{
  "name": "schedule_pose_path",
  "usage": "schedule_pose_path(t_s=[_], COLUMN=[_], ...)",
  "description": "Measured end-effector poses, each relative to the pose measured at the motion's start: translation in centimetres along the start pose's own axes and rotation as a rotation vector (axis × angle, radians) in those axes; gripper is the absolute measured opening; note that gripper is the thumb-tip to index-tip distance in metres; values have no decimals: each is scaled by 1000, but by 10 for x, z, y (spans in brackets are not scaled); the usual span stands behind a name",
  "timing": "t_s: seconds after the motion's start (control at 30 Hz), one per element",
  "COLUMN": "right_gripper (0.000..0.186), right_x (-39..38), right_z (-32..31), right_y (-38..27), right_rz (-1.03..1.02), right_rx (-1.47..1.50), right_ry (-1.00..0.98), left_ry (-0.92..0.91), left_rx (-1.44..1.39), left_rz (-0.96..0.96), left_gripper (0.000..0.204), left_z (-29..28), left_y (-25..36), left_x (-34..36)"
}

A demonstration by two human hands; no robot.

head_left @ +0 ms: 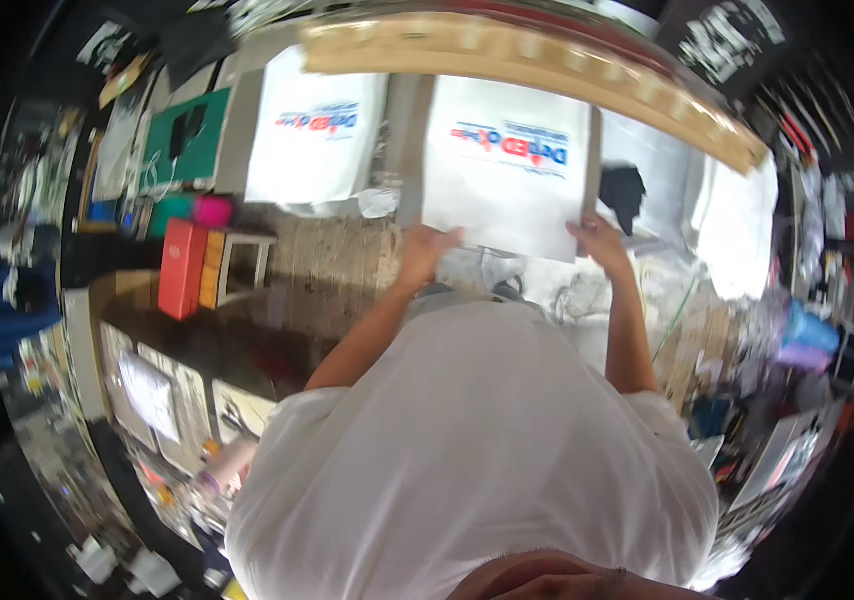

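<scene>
A white cloth piece (502, 195) with a red and blue print lies over a flat board in front of me; whether it is a shirt or a bag, I cannot tell. My left hand (429, 252) is closed on its near left corner. At the near right corner, my right hand (599, 245) pinches the cloth's edge between thumb and fingers. The near edge hangs toward me between the two hands. Another white cloth piece (312, 160) with the same kind of print lies on the board to the left.
A long tan wooden bar (537, 55) spans the far side above the cloths. Black cloth (623, 195) lies to the right, beside more white cloth (737, 230). On the left are a green mat (209, 140), a red box (182, 268) and a small wooden stool (245, 262).
</scene>
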State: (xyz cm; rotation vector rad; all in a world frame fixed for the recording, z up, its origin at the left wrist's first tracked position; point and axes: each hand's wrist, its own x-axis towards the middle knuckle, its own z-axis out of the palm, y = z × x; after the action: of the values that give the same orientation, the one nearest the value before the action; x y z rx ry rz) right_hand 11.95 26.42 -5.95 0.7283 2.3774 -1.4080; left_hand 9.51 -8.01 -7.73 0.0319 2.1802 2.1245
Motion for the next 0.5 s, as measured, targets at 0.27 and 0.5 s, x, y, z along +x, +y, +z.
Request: schedule_pose_path(t_s=[0.27, 0.5], right_gripper=[50, 49], right_x=[5, -2], right_z=[68, 206], right_y=[-13, -161], right_rz=[162, 158], right_rx=[503, 1031], right_ry=[-165, -671], left_ry=[57, 215], left_rx=[221, -25], left_rz=[1, 75], left_gripper=[33, 24], left_z=[-20, -182], left_y=[60, 118], left_x=[44, 96])
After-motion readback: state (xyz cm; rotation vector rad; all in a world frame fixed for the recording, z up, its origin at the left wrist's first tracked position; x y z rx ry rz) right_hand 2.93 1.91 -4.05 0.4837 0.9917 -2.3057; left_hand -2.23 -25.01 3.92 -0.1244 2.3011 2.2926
